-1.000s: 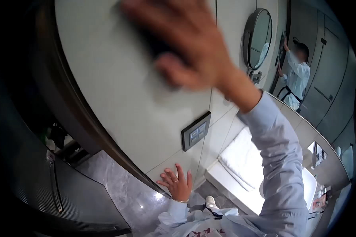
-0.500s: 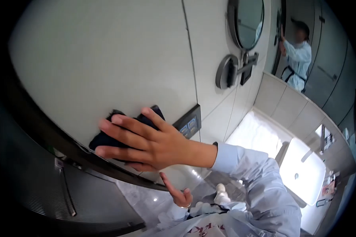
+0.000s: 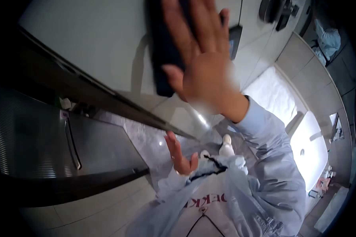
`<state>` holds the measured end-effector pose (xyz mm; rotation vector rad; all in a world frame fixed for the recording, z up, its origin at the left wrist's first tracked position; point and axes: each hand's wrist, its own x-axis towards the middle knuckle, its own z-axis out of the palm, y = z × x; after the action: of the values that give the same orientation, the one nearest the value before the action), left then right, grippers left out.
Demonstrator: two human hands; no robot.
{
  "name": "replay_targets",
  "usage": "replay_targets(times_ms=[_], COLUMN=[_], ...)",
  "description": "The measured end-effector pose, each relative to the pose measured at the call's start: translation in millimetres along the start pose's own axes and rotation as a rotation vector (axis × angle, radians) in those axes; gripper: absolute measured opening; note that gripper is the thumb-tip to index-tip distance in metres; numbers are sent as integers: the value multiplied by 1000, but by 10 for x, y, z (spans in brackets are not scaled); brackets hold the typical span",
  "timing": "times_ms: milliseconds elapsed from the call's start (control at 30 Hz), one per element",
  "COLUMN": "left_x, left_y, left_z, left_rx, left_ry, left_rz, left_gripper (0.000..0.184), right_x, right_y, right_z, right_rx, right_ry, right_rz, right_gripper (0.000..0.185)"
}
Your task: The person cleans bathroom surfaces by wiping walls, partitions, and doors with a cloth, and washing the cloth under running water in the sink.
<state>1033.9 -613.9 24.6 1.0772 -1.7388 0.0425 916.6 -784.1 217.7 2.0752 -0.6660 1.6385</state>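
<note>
Cloth (image 3: 163, 71) (one, dark) lies against one wall (image 3: 87, 43) under the flattened right hand (image 3: 209, 73), left hand (image 3: 180, 160) uncurled.

Red inverted lettering (image 3: 205, 200) — a "K" legible — on the garment (image 3: 217, 183).

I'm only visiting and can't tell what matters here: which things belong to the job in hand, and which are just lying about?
Seemingly part of the job:
right hand, spread over the cloth
dark cloth
pale wall behind it

Apparently just there:
white towel
sink
small items beside the sink
door handle
</note>
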Motion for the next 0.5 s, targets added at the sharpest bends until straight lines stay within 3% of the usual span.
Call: replay_targets(times_ms=[33, 133, 267, 500], left_x=[-4, -8, 60, -59], left_y=[34, 20, 9, 117], left_z=[-13, -98, -152, -155], left_rx=[15, -34, 49, 146], left_ry=[15, 51, -67, -361], left_rz=[-49, -17, -90, -260], left_gripper=[75, 76, 74, 71], right_x=[-128, -1088, -2153, -1979], right_y=[-160, -371, -227, 380], right_z=[-39, 316, 534, 241], right_rx=[58, 129, 77, 93], right_ry=[-129, -219, -234, 184], right_rz=[37, 25, 136, 723], right_gripper=[81, 63, 62, 69])
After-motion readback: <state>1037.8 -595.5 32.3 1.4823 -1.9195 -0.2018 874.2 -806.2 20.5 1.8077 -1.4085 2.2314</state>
